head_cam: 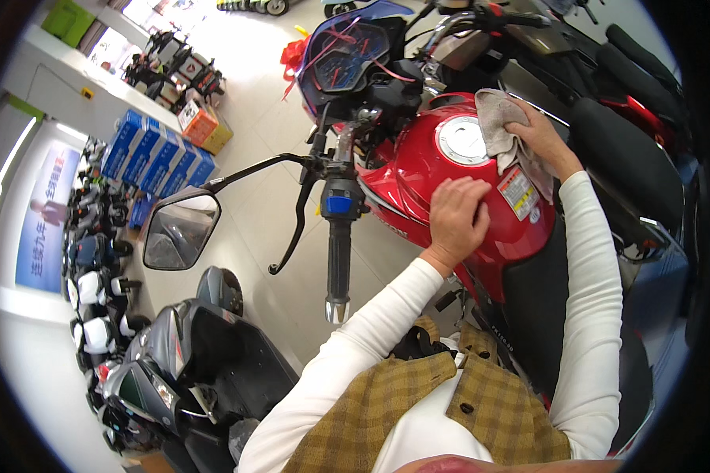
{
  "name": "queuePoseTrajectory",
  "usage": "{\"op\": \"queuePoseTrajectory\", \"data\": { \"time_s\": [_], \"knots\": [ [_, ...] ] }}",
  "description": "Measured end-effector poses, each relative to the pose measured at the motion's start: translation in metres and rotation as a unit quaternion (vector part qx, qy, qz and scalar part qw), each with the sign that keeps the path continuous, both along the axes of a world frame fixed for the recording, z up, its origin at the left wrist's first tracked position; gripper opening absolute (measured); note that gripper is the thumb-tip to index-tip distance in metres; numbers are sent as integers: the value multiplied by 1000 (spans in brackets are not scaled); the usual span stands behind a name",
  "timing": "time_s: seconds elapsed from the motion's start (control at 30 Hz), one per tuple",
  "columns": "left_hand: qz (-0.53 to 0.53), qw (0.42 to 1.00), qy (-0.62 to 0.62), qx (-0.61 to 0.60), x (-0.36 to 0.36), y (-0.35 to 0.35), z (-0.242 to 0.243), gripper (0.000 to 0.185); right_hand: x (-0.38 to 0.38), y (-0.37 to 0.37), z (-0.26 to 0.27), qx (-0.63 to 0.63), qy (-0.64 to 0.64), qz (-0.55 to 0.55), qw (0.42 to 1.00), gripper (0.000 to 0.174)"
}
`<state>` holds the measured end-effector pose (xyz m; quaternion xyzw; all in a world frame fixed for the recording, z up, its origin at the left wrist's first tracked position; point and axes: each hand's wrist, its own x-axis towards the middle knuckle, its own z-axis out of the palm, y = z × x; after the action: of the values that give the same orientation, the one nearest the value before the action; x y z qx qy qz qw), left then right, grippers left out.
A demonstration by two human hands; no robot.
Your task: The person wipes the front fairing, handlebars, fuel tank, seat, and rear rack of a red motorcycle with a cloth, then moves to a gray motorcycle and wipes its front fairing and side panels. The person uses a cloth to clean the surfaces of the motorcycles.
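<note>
A red motorcycle fuel tank [414, 159] lies before me, with a round silver filler cap [462, 141] on top. My right hand [541, 133] grips a greyish cleaning cloth [497, 121], which rests against the far right side of the tank beside the cap. Part of the cloth hangs down behind that wrist. My left hand [458, 216] holds nothing and lies on the tank's near left side, its fingers bent and close together with the thumb apart. Between the hands is a warning sticker [518, 194] bearing writing. The black seat [532, 301] begins behind the tank.
The left handlebar grip [338, 260], clutch lever [296, 230] and mirror [182, 229] jut out on the left. A dark scooter [207, 349] stands at lower left. More motorcycles with black seats [624, 159] crowd the right. Blue boxes [154, 154] are stacked by the wall.
</note>
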<state>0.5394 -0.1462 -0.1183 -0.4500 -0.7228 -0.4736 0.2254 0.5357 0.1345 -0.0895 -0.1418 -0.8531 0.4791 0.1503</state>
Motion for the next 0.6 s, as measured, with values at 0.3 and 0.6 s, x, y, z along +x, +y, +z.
{"op": "queuePoseTrajectory", "data": {
  "time_s": [0.3,0.6],
  "knots": [
    [-39,997,-60,-6,-2,-7,-5,34,-160,9,-13,158,-182,178,954,52],
    [-24,999,-44,-21,-4,-5,-1,32,-148,46,-13,187,-254,125,941,49]
  ]
}}
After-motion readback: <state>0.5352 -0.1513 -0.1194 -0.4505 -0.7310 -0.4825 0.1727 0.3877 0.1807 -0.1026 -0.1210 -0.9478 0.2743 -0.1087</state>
